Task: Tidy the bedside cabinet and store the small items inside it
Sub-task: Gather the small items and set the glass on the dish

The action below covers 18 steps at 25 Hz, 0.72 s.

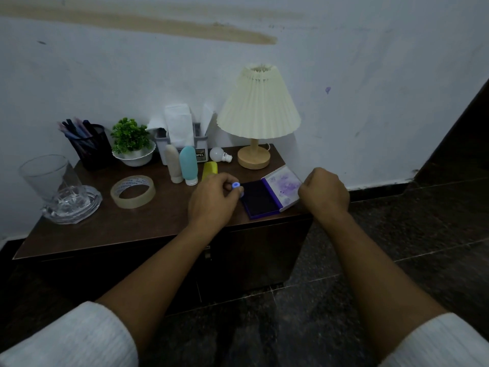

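Observation:
A dark wooden bedside cabinet [127, 229] stands against the wall with its doors closed. On its right front corner lies an open purple stamp pad [260, 200], its stained lid [284, 187] tilted up to the right. My left hand [211, 201] pinches a small blue-capped stamp [235, 185] at the pad's left edge. My right hand [324, 193] is curled at the lid's right edge; its fingertips are hidden. A tape roll [132, 191], a white squeeze bottle [173, 166], a teal squeeze bottle [188, 165], a yellow item [210, 168] and a light bulb [219, 154] lie on top.
A table lamp [258, 120] stands at the back right. Along the back are a tissue holder [180, 133], a potted plant [132, 144] and a pen cup [91, 147]. A glass [49, 176] in a glass ashtray [76, 205] sits at the left edge. Dark tiled floor [397, 247] lies right.

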{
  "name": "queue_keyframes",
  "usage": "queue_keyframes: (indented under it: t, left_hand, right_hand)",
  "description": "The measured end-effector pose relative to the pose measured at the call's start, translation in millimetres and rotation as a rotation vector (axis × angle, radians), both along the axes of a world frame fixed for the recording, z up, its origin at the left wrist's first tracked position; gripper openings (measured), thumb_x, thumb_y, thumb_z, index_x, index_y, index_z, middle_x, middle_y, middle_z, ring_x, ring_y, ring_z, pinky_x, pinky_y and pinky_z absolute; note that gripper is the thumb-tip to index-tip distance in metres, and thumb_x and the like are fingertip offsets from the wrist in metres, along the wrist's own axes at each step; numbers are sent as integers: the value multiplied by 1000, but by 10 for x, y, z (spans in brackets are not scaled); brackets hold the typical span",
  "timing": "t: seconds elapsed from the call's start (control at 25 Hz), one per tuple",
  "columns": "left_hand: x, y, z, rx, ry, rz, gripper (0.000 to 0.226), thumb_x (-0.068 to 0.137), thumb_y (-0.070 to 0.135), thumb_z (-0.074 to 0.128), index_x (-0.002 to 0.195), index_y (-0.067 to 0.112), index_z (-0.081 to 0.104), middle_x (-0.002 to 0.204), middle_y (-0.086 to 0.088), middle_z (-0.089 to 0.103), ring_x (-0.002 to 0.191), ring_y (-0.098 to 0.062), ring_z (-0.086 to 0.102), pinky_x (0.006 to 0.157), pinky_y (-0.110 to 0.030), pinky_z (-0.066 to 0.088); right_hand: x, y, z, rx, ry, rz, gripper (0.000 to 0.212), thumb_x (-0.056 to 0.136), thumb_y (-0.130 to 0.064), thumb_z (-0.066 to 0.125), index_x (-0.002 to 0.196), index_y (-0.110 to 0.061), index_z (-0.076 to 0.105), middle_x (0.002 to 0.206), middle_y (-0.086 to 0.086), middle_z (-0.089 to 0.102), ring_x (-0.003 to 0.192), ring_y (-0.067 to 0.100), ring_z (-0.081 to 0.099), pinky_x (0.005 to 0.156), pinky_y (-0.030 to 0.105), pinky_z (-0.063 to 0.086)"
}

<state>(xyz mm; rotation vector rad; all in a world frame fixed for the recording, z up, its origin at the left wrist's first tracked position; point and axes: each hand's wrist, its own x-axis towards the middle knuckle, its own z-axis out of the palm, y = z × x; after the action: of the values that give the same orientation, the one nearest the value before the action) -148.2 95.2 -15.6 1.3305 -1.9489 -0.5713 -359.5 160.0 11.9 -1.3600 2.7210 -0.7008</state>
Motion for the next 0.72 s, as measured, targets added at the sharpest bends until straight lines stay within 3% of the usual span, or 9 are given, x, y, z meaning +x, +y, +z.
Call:
queue_keyframes:
  t: [0.16,0.24,0.36,0.44,0.56,0.72]
  left_hand:
    - [108,1,-35,80,-31,37,8,93,31,69,100,28,72,101,11,66,90,-6,59,62,-21,37]
    - [120,15,-56,99,-45,39,8,93,30,69,100,27,71,101,11,65,88,-5,57,60,-20,35]
    - [129,19,-111,86,-63,43,7,92,30,71,98,26,73,103,9,67,90,-6,57,62,-23,37]
    - [133,2,-146,84,-80,58,10,91,31,72,99,27,74,105,9,68,93,-8,59,69,-27,42]
    - [124,-20,-180,59,-105,60,13,90,33,73,101,28,75,107,9,69,95,-9,61,71,-28,43]
    - [94,-16,-195,35,-129,43,17,91,33,71,106,27,74,110,7,67,98,-10,61,73,-26,42]
  right_hand:
    - [119,-29,78,-304,-127,200,18,100,-32,55,93,-18,64,80,-5,63,70,8,57,60,28,44]
    - [186,-63,65,-329,-193,299,20,102,-32,53,92,-20,65,78,-7,62,73,7,59,64,30,51]
    - [246,-116,-63,-188,-165,423,13,98,-32,58,95,-23,68,89,-7,66,82,9,62,71,32,55]
    - [293,-155,-172,-30,-104,478,18,94,-43,64,100,-26,69,105,-3,66,94,12,62,77,33,54]
    - [398,-210,-286,127,-2,451,48,84,-62,67,118,-27,62,124,1,55,114,18,54,85,36,53]
    - [474,-260,-338,184,89,409,83,76,-76,64,139,-24,48,135,6,50,124,25,49,91,43,53]
